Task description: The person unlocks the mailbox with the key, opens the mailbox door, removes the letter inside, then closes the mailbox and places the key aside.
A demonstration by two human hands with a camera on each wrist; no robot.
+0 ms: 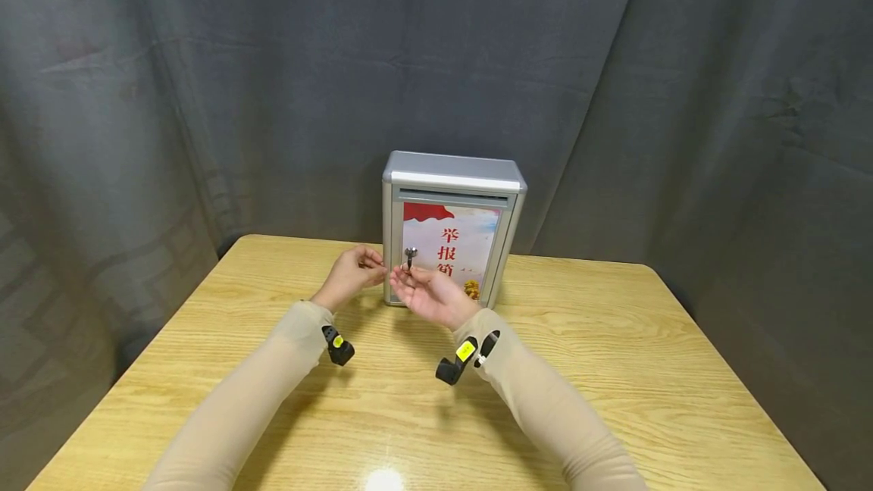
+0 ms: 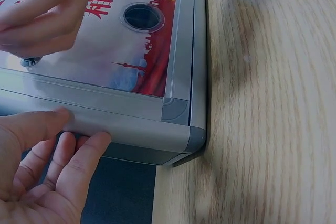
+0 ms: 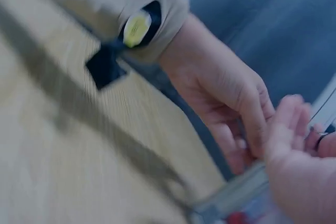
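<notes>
A silver-framed metal box [image 1: 455, 165] with a slot near its top and a printed front panel stands upright on the table. A key [image 1: 411, 254] sits at the lock on the front's left side. My right hand [image 1: 436, 298] is palm up just below the lock and pinches the key; its dark head [image 3: 329, 129] shows between the fingers in the right wrist view. My left hand [image 1: 351, 275] is at the box's left side. Its thumb and index fingertip touch the side frame [image 2: 131, 129] in the left wrist view, the other fingers loosely bent.
The wooden table [image 1: 600, 339] extends on both sides of the box and in front of it. Grey curtains [image 1: 286, 97] hang close behind. A round clear-rimmed window [image 2: 142, 17] lies low on the box's front panel.
</notes>
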